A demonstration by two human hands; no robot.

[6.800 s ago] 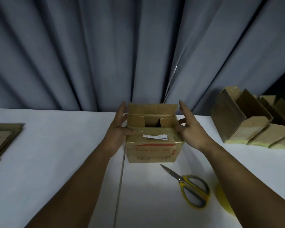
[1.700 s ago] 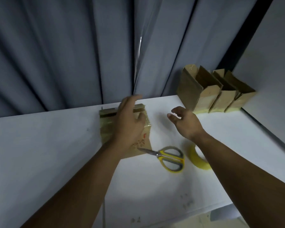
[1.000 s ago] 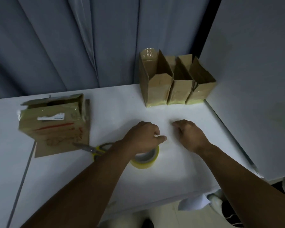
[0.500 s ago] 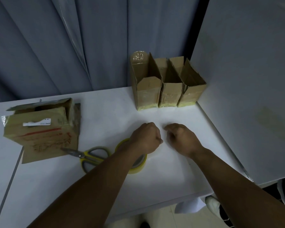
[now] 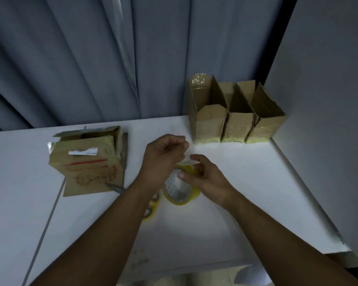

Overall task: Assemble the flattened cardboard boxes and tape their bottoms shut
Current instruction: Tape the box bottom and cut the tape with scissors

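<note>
A yellow tape roll [image 5: 181, 195] is held tilted just above the white table [image 5: 246, 182]. My right hand [image 5: 207, 177] grips it from the right, thumb on its inner rim. My left hand [image 5: 163, 155] hovers just above the roll with fingertips pinched together on the tape's loose end. A folded-up cardboard box [image 5: 87, 162] with a white label and red print lies on its side at the left, apart from both hands. Three assembled boxes [image 5: 232, 120] stand in a row at the back right.
Yellow-handled scissors [image 5: 151, 207] lie under my left forearm, their blade tip [image 5: 116, 187] touching the box's flap. A grey curtain [image 5: 112, 58] hangs behind the table and a grey wall panel [image 5: 329, 100] closes the right side. The table's front edge [image 5: 194, 267] is near me.
Both hands have lifted the tape roll off the table and tilted it. My right hand moved onto the roll, and my left hand rose above it.
</note>
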